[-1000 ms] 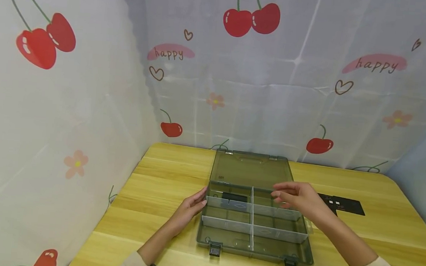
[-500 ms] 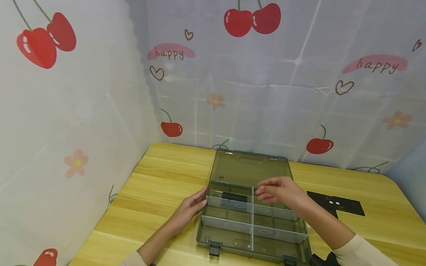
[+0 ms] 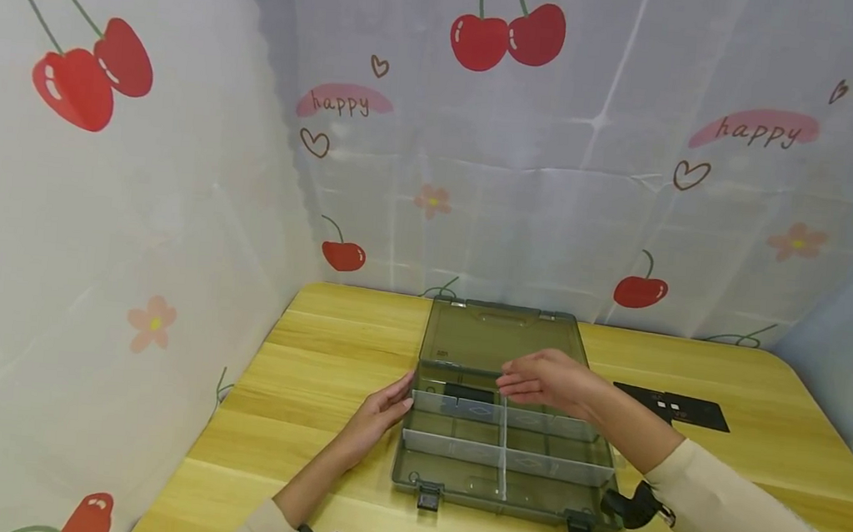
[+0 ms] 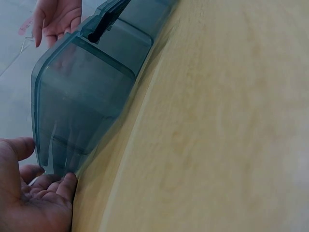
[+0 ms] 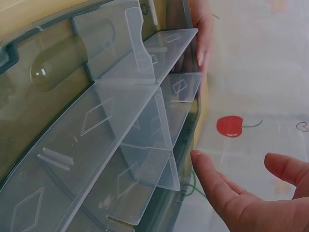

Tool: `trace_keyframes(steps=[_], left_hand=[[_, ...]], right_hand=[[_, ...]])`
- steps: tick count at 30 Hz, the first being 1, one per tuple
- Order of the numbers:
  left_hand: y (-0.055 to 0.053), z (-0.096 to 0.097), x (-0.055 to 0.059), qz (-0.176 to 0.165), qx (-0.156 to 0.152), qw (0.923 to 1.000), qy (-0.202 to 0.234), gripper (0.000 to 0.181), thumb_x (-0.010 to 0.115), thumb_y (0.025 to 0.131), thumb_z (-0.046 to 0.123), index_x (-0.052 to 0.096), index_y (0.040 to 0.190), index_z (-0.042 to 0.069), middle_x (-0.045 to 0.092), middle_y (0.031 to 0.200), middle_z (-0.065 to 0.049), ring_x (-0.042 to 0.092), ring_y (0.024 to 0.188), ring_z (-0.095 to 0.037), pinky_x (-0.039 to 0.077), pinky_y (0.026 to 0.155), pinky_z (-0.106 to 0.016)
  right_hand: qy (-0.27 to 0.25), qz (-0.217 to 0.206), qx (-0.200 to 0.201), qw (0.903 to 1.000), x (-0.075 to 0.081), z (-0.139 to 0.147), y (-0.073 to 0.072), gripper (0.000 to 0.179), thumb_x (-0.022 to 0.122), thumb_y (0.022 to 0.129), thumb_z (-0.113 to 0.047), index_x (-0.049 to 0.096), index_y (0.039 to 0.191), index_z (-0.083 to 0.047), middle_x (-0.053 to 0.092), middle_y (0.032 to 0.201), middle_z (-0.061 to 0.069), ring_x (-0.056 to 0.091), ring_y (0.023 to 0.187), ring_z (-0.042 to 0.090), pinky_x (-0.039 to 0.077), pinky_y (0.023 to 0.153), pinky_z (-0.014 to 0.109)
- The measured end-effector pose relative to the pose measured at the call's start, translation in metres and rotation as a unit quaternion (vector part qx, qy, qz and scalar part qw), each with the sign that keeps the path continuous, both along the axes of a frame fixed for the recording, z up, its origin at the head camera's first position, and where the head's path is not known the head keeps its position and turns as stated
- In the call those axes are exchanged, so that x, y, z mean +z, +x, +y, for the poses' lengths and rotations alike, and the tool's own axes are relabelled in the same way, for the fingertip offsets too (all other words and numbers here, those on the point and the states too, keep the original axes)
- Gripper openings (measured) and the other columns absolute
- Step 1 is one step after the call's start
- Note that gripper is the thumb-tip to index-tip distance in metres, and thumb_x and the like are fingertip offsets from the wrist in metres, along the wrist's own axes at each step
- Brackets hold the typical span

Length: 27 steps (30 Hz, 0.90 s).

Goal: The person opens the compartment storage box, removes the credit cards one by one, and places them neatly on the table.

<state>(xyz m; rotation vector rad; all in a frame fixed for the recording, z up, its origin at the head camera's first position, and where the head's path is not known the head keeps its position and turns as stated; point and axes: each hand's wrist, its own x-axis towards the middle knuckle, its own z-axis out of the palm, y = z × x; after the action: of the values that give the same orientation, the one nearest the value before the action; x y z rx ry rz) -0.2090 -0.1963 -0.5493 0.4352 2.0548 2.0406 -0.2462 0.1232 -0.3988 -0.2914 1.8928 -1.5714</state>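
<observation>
A dark translucent compartment box [image 3: 505,512] lies on the table with its lid [image 3: 499,336] folded back. Against the box's left wall rests my left hand [image 3: 375,416], fingers extended along the side and thumb near the rim. Over the back compartments hovers my right hand [image 3: 548,382], holding nothing; in the right wrist view its thumb and fingers stand apart. Clear dividers [image 3: 450,447] split the box into several compartments. A flat black piece [image 3: 469,394] lies in the back left one.
Black flat cards [image 3: 701,411] with two small white squares on them lie right of the box. Two latches [image 3: 428,497] stick out at the box's front. A cherry-printed sheet [image 3: 523,182] hangs behind the wooden table [image 3: 346,326].
My right hand has moved left, from above the back right compartment to near the middle divider. My left hand has stayed at the box's left side.
</observation>
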Motion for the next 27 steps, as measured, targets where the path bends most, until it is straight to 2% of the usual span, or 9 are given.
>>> trace_keyframes(steps=[3, 9, 15, 27], left_hand=[[0.001, -0.001, 0.002, -0.003, -0.001, 1.0000, -0.005, 0.063, 0.053, 0.108, 0.026, 0.024, 0.161, 0.008, 0.019, 0.167, -0.009, 0.021, 0.153, -0.027, 0.029, 0.119, -0.042], [0.001, -0.001, 0.001, -0.004, 0.000, 0.9999, -0.011, 0.065, 0.054, 0.107, 0.030, 0.025, 0.162, 0.011, 0.020, 0.167, -0.009, 0.022, 0.152, -0.026, 0.031, 0.119, -0.041], [0.001, -0.001, 0.001, 0.001, 0.001, 0.9999, -0.012, 0.064, 0.054, 0.107, 0.029, 0.025, 0.161, 0.010, 0.020, 0.167, -0.011, 0.022, 0.152, -0.027, 0.032, 0.118, -0.040], [0.000, 0.000, 0.000, 0.000, 0.002, 0.9999, -0.012, 0.063, 0.054, 0.107, 0.029, 0.026, 0.161, 0.012, 0.021, 0.167, -0.008, 0.023, 0.152, -0.025, 0.031, 0.118, -0.040]], right_hand=[[-0.003, -0.024, -0.005, 0.9997, 0.001, -0.005, -0.003, 0.052, 0.045, 0.109, -0.017, 0.037, 0.145, 0.018, 0.064, 0.126, 0.027, 0.053, 0.130, 0.046, 0.048, 0.108, 0.047], [0.007, -0.052, -0.008, 0.9986, 0.001, -0.016, -0.005, 0.061, 0.045, 0.110, -0.024, 0.026, 0.150, 0.018, 0.042, 0.145, 0.041, 0.044, 0.136, 0.050, 0.044, 0.111, 0.050], [0.018, -0.070, -0.012, 0.9973, 0.000, -0.023, -0.007, 0.065, 0.046, 0.109, -0.027, 0.024, 0.149, 0.020, 0.036, 0.148, 0.043, 0.041, 0.138, 0.050, 0.041, 0.114, 0.051], [0.022, -0.122, -0.020, 0.9921, -0.005, -0.036, -0.014, 0.074, 0.042, 0.109, -0.027, 0.008, 0.150, 0.023, 0.017, 0.152, 0.047, 0.026, 0.143, 0.056, 0.028, 0.120, 0.054]])
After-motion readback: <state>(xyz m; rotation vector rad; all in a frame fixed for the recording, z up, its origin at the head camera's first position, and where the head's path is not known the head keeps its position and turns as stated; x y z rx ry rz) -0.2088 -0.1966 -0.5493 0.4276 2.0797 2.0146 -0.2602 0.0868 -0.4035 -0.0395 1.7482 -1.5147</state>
